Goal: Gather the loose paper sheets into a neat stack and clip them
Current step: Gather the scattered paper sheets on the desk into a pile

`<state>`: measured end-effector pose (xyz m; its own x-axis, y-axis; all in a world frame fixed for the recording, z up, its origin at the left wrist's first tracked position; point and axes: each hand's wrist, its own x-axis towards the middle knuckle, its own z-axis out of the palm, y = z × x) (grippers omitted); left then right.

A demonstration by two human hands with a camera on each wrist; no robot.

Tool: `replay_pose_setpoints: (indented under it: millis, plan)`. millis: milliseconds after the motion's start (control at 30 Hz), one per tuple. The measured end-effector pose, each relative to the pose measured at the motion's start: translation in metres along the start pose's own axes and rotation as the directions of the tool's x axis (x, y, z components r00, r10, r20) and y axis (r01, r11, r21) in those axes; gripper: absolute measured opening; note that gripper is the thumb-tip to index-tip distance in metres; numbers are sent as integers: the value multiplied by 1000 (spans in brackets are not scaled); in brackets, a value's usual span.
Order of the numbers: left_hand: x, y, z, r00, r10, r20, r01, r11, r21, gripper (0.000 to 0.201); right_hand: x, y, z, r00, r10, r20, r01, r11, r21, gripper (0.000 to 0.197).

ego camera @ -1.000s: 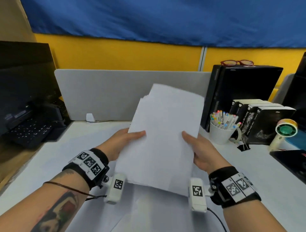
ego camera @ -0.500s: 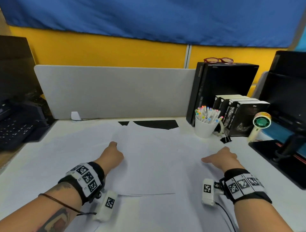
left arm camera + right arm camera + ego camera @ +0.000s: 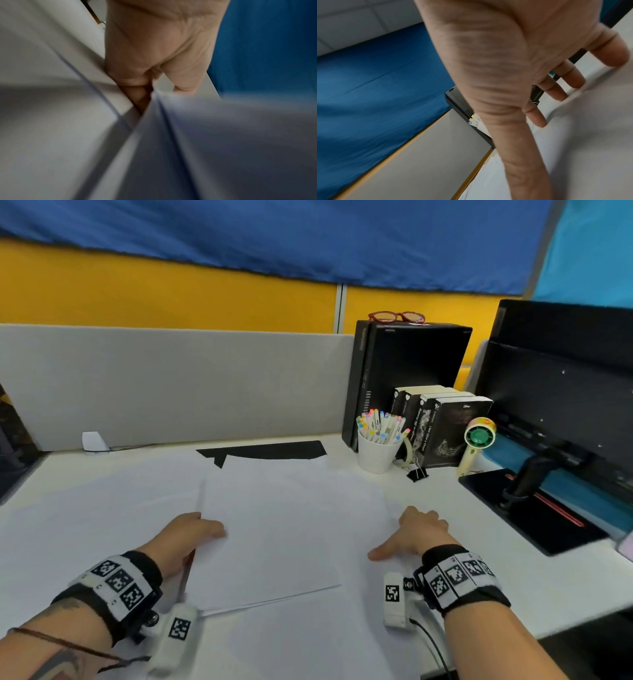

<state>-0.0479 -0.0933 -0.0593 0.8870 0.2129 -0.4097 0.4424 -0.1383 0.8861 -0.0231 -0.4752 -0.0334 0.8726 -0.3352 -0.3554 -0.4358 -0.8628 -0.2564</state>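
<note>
Paper stack lay flat on the white desk, gathered but unclipped. Left hand pinched its left edge, fingers tucked beneath; right hand hovered beside it, fingers spread. Next move, probably: fetching the binder clip near the marker cup.

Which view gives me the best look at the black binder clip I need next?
The head view: the binder clip lies in plain sight on the desk beside the white marker cup, beyond the right hand. The left wrist view shows only the hand and paper. The right wrist view shows no clear clip, only palm, fingers and blurred desk.
</note>
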Motion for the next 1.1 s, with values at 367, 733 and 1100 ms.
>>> replay_pose_setpoints:
  millis: [367,733,1100]
  plan:
    - [-1,-4,-1,1000,15,11,-15,1000,-23,27,3,7,-1,992,-127,6,127,992,8,113]
    - [-1,-4,-1,1000,13,5,-13,998,-62,28,10,-3,-28,977,-176,-117,205,925,320,71]
    - [-5,-1,0,1000,13,21,-12,997,-75,18,11,8,-21,988,-53,148,-10,919,394,91]
